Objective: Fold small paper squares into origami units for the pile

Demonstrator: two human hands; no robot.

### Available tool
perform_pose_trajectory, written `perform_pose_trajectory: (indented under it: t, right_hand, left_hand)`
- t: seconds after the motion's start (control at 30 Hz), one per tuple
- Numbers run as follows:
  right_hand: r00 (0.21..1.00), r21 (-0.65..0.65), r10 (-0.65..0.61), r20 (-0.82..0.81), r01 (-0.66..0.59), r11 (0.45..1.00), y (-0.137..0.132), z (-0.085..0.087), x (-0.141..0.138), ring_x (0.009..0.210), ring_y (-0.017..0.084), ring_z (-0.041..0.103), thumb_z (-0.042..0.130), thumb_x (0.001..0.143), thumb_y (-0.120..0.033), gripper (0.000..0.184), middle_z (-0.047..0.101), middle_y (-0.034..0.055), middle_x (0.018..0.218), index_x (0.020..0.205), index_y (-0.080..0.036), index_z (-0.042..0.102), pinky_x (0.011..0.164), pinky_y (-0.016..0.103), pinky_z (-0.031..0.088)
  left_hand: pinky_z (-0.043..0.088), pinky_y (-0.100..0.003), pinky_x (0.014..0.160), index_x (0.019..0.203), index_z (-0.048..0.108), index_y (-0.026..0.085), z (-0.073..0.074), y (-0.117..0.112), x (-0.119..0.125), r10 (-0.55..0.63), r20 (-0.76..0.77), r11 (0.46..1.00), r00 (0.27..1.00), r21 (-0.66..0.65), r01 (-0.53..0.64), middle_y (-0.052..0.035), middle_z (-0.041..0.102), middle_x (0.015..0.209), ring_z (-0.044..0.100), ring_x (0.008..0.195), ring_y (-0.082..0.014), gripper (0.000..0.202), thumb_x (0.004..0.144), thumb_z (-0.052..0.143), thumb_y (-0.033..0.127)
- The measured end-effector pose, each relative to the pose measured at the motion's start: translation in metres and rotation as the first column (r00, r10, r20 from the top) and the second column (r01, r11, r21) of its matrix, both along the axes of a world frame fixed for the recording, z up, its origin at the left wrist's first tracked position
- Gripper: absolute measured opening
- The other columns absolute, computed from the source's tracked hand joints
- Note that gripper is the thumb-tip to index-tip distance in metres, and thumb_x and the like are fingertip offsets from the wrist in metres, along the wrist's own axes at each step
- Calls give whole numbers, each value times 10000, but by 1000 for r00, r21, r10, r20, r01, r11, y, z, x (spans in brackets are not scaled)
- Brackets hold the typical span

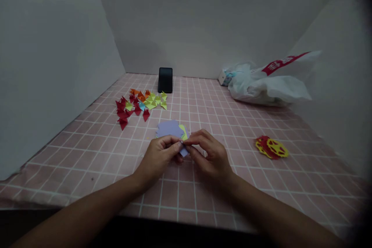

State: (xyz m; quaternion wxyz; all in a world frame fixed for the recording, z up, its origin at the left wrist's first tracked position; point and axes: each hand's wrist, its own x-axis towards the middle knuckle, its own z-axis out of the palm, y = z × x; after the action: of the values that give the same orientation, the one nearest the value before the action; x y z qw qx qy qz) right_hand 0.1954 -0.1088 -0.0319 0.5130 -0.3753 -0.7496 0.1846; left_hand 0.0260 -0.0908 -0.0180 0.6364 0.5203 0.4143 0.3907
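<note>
Between my two hands is a small folded piece of purple paper (184,151). My left hand (161,152) pinches it from the left, thumb on top and fingers beneath. From the right, my right hand (209,155) grips its upper edge between thumb and forefinger. Just beyond the fingers lies a stack of square paper sheets (169,128), purple on top, with yellow-green showing at the right side. The hands partly hide the stack's near edge. Farther left sit several folded paper figures (136,102) in red, orange, yellow-green and blue.
A dark phone (165,80) leans upright near the back wall. At the back right rests a white plastic bag (266,87) beside a small box (225,77). Red and yellow cut-out discs (272,147) lie on the right of the pink checked tablecloth (95,155).
</note>
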Motion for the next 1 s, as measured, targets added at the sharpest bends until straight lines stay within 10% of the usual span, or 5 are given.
perform_pose_trajectory:
  t: [0.23, 1.0]
  right_hand:
    - [997, -114, -23, -67, 16, 993, 1, 2, 1, 809, 159, 607, 619, 898, -92, 132, 617, 10, 844, 932, -215, 652, 740, 311, 480]
    - [984, 112, 43, 171, -63, 992, 4, 4, 5, 864, 204, 617, 521, 927, -75, 216, 638, 80, 925, 1005, -210, 670, 790, 404, 535]
  left_hand:
    - [487, -234, 580, 784, 694, 151, 3, -1, 1, 52, -20, 999, 998, 8, -52, 23, 615, 572, 581, 532, -108, 188, 792, 667, 337]
    - [511, -234, 593, 760, 683, 137, -6, 4, -2, 27, 184, 984, 982, -176, 6, -6, 656, 663, 604, 580, -110, 265, 755, 744, 395]
